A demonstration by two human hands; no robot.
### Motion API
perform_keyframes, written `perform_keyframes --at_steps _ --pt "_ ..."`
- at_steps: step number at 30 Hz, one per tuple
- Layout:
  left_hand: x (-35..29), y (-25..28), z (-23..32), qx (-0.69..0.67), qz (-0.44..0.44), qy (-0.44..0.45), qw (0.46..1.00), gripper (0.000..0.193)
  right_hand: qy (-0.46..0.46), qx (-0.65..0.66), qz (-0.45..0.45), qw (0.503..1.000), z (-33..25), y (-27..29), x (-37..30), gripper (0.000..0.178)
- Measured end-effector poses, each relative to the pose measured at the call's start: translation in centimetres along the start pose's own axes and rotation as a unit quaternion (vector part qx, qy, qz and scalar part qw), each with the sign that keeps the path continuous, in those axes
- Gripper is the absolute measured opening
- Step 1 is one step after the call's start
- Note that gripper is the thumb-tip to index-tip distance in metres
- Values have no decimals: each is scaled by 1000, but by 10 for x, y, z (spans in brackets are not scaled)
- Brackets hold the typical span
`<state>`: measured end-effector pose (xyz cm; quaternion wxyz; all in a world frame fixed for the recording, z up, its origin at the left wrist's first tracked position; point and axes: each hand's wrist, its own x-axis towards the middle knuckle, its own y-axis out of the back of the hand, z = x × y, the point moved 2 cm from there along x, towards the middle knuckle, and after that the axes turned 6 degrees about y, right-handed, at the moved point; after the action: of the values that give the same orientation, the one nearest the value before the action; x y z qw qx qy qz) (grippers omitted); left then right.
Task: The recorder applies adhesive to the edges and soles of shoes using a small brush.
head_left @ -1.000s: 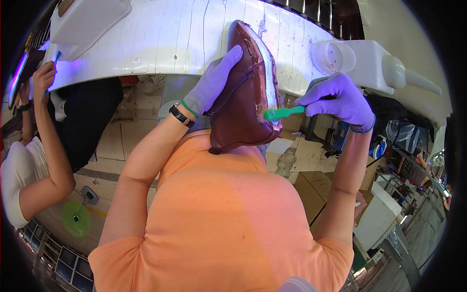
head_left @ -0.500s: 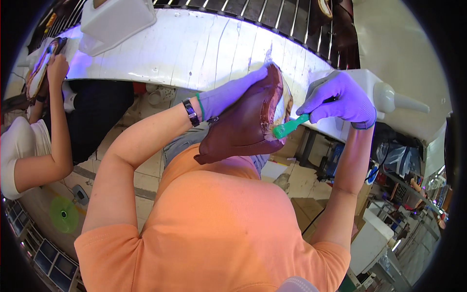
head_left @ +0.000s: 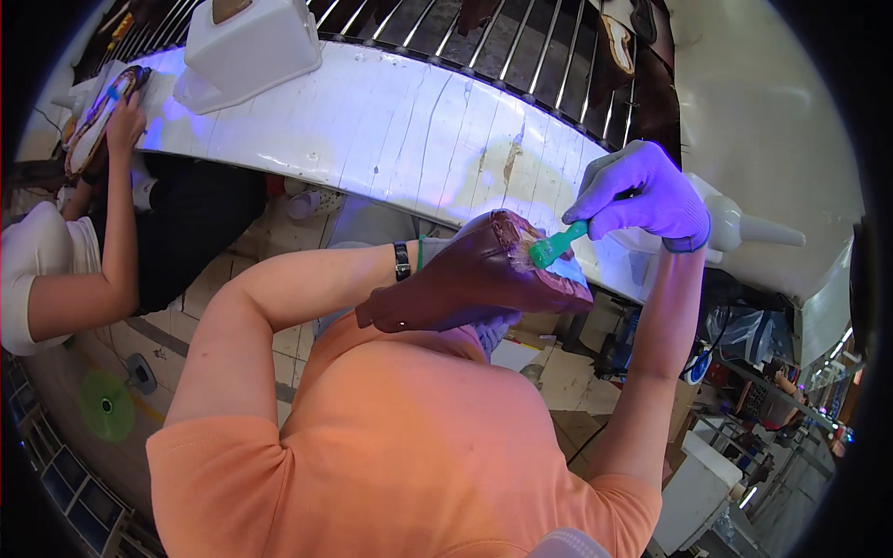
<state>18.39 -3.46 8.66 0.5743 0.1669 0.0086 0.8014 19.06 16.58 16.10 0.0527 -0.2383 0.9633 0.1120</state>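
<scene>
A dark brown leather boot [head_left: 437, 288] is held in the air before my orange shirt, its shaft toward the left and its pale underside turned to the right. My left hand [head_left: 432, 249], in a grey glove, supports it from behind; most of that hand is hidden by the leather. My gloved right hand [head_left: 644, 200] pinches a small green-handled brush [head_left: 558, 245]. Its bristles touch the edge of the boot's underside, where the surface looks wet or whitish.
Beyond the boot runs a white worktable [head_left: 372, 130], bordered by a rack of metal rollers [head_left: 507, 56] carrying brown shoe parts. A white plastic container [head_left: 251, 56] stands on it. Right of my hand is a white nozzle bottle [head_left: 744, 225]. At left a co-worker's hand [head_left: 126, 126] holds a shoe.
The boot has turned and come lower, its underside swinging round to the right and its end away from the table. My left hand has gone further behind it. The brush stays at the edge.
</scene>
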Motion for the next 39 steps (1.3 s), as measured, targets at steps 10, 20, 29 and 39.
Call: perform_keyframes --at_steps 10,20,29,39 --pt "-12 13 9 -38 -64 -21 997 20 -15 21 -44 999 13 3 -2 23" --pt "2 28 -3 -57 -16 71 996 23 12 -93 151 984 -8 -19 -26 23" --pt "27 15 -67 -229 42 85 969 24 9 -141 254 957 -17 -33 -27 23" --pt "20 64 -98 -236 442 -1 866 57 102 5 697 710 58 -32 -38 27"
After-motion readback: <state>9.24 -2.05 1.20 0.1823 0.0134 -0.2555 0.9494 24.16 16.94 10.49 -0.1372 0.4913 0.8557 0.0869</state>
